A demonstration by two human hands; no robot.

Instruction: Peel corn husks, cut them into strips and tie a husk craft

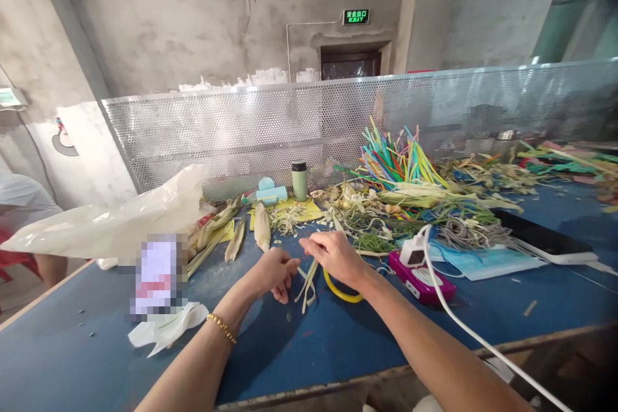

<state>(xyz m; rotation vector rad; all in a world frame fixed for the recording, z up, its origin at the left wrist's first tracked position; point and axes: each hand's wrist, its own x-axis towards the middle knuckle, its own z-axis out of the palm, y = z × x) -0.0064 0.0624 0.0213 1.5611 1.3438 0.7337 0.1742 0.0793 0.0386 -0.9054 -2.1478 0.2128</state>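
Observation:
My right hand [338, 257] is closed, thumb and fingers pinched, above the blue table. Pale, narrow strips like dry corn husk [309, 290] hang below its fingers. A yellow ring [344, 296] shows under that hand's heel, its upper part hidden. Just to the left, my left hand [275, 273] has its fingers curled in, close to the strips; what they hold, if anything, is hidden. Behind my left hand lies a pale corn husk [262, 226]. Beyond my right hand spreads a heap of green and straw-coloured strips [367, 219].
A magenta box [422, 277] with a white plug and cable stands right of my right hand. Farther right lie a face mask [487, 262] and black device [545, 235]. A green tumbler [299, 181] stands at the back, before a perforated metal screen [232, 135]. A phone [157, 273] is left.

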